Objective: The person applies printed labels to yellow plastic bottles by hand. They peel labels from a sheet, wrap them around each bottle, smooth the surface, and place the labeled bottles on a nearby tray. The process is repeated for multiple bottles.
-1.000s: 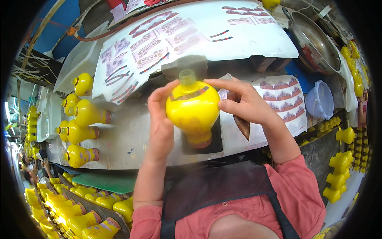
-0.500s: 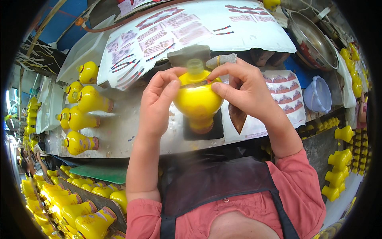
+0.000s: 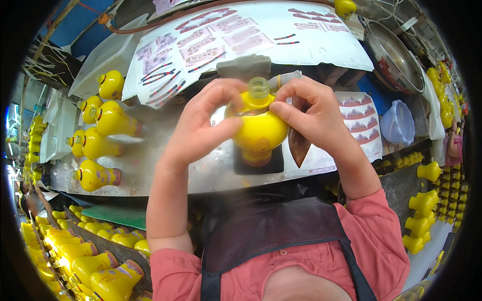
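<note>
In front of me a yellow bottle [image 3: 263,131] with a rounded body and clear threaded neck stands upright on a dark pad [image 3: 236,163]. A thin dark decal strip [image 3: 253,111] lies along its shoulder, below the neck. My right hand [image 3: 316,108] has thumb and forefinger pinched at the strip's right end, against the bottle. At the bottle's left side is my left hand [image 3: 201,120], its thumb and fingers apart and the fingertips slightly blurred. A brown pointed blade-like piece [image 3: 299,148] shows beneath my right hand.
Several yellow bottles [image 3: 116,119] stand left on the metal table [image 3: 155,165]. Behind lies a white sheet [image 3: 321,50] with printed decals and dark strips. To the right are a decal sheet [image 3: 359,118], a pale blue bucket [image 3: 397,123] and a metal basin [image 3: 394,52]. More bottles [image 3: 115,281] fill the lower left.
My left thumb and fingers have spread and moved off the strip's left part. My right hand stays pinched at the shoulder. The view has shifted slightly.
</note>
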